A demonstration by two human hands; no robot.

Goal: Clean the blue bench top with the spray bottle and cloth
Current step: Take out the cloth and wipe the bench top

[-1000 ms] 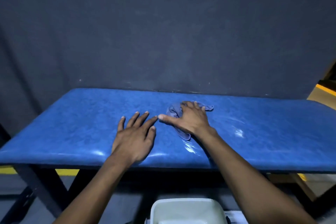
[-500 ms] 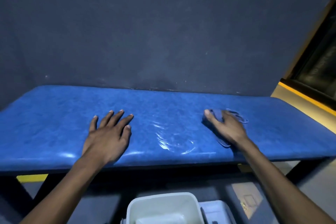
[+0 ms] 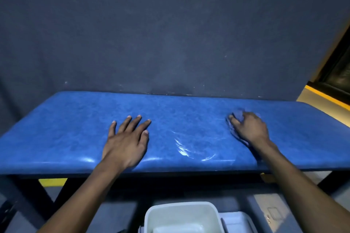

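Wipe in progress, cloth at right of bench top.
Left hand point(image 3: 126, 141) flat, fingers spread, bracing on bench top point(image 3: 66, 128), holding nothing. Wet streaks point(image 3: 186, 150) mid-bench, likely slick vinyl. Right hand point(image 3: 249, 128) curled over bunched cloth point(image 3: 236, 116): soft, light, press from above with the palm. Spray bottle not in view.

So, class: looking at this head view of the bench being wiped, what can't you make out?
- Spray bottle: nowhere in the head view.
- Cloth: mostly hidden under the right hand, and blurred.
- White tub: cut off by the bottom edge.
- Blue bench top: its left end runs out of frame.
- Left hand: its palm lies hidden against the bench.
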